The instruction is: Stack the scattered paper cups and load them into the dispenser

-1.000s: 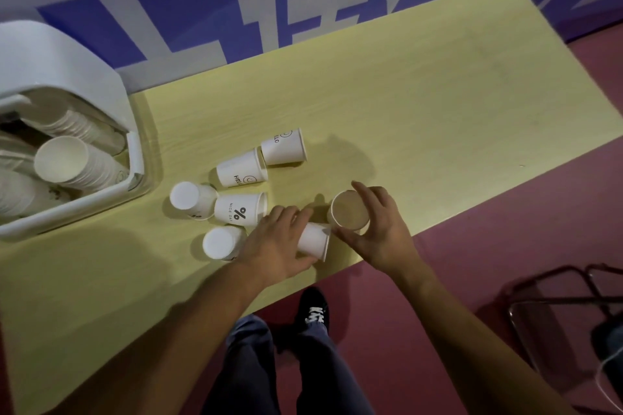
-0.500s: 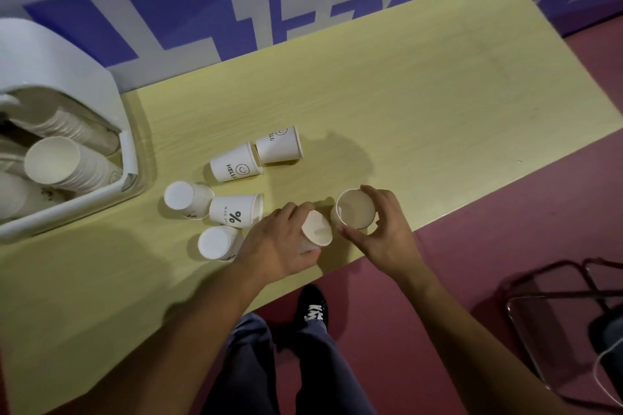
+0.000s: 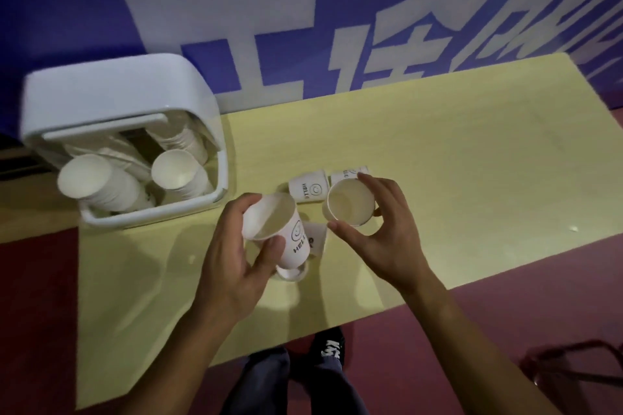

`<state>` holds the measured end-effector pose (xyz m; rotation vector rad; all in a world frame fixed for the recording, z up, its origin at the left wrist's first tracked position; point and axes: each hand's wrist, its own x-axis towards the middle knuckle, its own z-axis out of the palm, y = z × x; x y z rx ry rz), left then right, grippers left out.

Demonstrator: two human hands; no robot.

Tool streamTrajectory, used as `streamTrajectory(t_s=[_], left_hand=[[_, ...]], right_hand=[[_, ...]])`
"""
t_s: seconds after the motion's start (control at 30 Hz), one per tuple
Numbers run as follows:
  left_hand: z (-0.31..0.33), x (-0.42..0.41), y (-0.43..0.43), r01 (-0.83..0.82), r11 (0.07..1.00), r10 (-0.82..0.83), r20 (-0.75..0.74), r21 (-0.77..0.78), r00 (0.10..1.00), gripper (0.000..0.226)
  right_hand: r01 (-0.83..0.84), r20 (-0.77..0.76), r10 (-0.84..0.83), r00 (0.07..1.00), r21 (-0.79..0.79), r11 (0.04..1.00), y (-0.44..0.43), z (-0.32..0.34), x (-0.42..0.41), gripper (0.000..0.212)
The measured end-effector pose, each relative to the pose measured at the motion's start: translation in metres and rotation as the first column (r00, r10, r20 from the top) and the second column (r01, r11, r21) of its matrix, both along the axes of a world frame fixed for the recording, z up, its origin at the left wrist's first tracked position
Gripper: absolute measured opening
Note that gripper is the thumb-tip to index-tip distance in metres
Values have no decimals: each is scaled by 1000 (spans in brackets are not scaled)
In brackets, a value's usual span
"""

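The left hand [image 3: 232, 256] was clamped on a HELLO cup [image 3: 281, 229], thumb on its near wall and fingers round the far side, mouth tilted up and toward the right. The right hand [image 3: 381, 239] held a second cup [image 3: 350, 201] by the rim, mouth upward, fingertips spread about the lip and closed on it. The two cups were near each other but apart, both lifted above the yellow table [image 3: 438, 158]. Loose cups lay on their sides beneath and behind the hands — one with a smiley print [image 3: 308, 190], another partly hidden behind the right hand [image 3: 347, 173], and at least two under the left-hand cup, too covered to count. The dispenser [image 3: 111, 101] stood at the table's left, its open bay already holding several cup stacks [image 3: 101, 185]. In my judgement the step in hand was nesting one cup into the other; it would go best with axes lined up first, base entering squarely, and a light grip — paper walls buckle if squeezed.
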<state>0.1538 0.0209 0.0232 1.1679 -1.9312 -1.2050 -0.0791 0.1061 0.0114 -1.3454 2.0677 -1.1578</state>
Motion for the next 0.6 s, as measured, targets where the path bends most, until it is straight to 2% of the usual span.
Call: streamTrajectory(t_s=[0.23,0.37,0.6], left_hand=[[17,95,-54,-198,979,196,-36,-46,980,66],[14,136,-77,-234,970,234,-2,-65,972,72],[4,169,-91,-256,966,257,-54,15,965,74]], right_hand=[[-158,-11,158,987,-71,985,-97,30,98,75],[-217,-45,213,976,-117,969,-144,42,142,75],[-270,-77,267,961,-22,963,-194,17,178,79]])
